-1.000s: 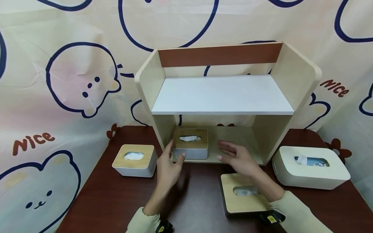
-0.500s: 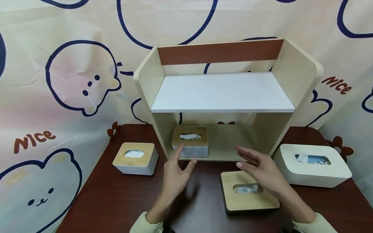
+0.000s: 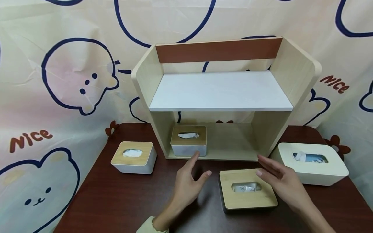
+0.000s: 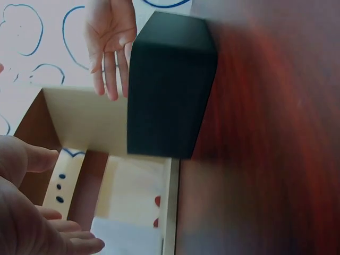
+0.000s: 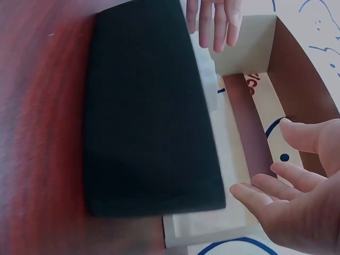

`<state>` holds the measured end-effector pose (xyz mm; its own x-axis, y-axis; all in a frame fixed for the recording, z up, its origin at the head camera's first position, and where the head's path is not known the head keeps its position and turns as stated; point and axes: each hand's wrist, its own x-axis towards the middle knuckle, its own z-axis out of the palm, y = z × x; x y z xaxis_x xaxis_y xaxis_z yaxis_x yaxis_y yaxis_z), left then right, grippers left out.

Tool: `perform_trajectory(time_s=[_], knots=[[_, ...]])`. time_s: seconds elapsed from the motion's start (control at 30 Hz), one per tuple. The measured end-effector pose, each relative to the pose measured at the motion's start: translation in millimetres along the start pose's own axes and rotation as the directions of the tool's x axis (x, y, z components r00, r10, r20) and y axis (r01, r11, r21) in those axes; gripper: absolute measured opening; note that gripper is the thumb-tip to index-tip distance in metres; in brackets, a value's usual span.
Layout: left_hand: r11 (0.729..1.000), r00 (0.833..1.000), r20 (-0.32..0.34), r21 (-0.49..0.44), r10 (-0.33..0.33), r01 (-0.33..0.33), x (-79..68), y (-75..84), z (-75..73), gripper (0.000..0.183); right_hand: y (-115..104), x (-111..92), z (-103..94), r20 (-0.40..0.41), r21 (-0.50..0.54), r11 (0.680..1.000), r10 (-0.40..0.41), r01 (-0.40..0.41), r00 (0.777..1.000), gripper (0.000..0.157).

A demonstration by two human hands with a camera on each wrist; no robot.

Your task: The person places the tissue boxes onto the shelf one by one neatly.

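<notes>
A black tissue box (image 3: 246, 201) with a light wooden lid lies on the table. Its dark side (image 4: 170, 95) fills the middle of the left wrist view. To its left hovers my left hand (image 3: 186, 184), thumb and fingers spread, holding nothing. My right hand (image 3: 284, 181) is over its right edge with fingers extended; whether they touch it I cannot tell. A small white tissue box (image 3: 188, 149) with a wooden lid stands in the shelf's lower left compartment, beyond my left fingertips. In the right wrist view, the palm of my right hand (image 5: 303, 196) faces the black box.
A two-tier shelf unit (image 3: 221, 109) stands at the back. Another white tissue box (image 3: 134, 165) with a wooden lid is left of it. On the right lies a larger cream tissue box (image 3: 314, 173). A patterned cloth (image 3: 73, 129) hangs behind the table.
Both hands have moved away from the small box on the lower shelf, toward the viewer and rightward, to either side of the black tissue box. The boxes have stayed in place.
</notes>
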<state>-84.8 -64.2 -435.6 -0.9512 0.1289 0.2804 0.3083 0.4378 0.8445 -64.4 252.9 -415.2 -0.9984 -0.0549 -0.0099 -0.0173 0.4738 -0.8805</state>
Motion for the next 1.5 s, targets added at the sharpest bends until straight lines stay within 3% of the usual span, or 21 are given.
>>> perform_trajectory(time_s=[0.33, 0.6, 0.67, 0.83, 1.1, 1.27, 1.5], knots=[[1.0, 0.991, 0.13, -0.023, 0.022, -0.019, -19.8, 6.6, 14.3, 0.076, 22.9, -20.8, -10.0, -0.013, -0.131, 0.984, 0.12, -0.121, 0.993, 0.076], [0.996, 0.972, 0.236, -0.087, -0.002, 0.023, -33.4, 8.5, 25.0, 0.081, 37.0, -33.2, -12.0, 0.056, -0.118, 0.964, 0.247, -0.239, 0.967, 0.086], [0.994, 0.962, 0.271, -0.095, -0.019, 0.046, -35.7, 8.5, 26.4, 0.085, 40.2, -34.6, -11.2, 0.081, -0.127, 0.964, 0.244, -0.233, 0.966, 0.087], [0.997, 0.937, 0.342, -0.011, -0.069, 0.078, -39.2, 8.3, 27.2, 0.096, 46.8, -37.0, -9.4, 0.144, -0.154, 0.965, 0.235, -0.213, 0.961, 0.095], [0.989, 0.885, 0.441, 0.07, -0.151, 0.133, -41.1, 10.5, 29.8, 0.114, 54.4, -36.4, -5.2, 0.2, -0.187, 0.959, 0.249, -0.213, 0.948, 0.115], [0.988, 0.882, 0.446, 0.059, -0.154, 0.143, -41.7, 9.7, 31.6, 0.115, 57.2, -35.3, -3.3, 0.19, -0.232, 0.95, 0.255, -0.209, 0.948, 0.122], [0.972, 0.874, 0.467, -0.107, -0.138, 0.211, -41.3, 6.2, 35.0, 0.113, 59.6, -36.3, -0.9, 0.174, -0.271, 0.943, 0.246, -0.194, 0.954, 0.126]])
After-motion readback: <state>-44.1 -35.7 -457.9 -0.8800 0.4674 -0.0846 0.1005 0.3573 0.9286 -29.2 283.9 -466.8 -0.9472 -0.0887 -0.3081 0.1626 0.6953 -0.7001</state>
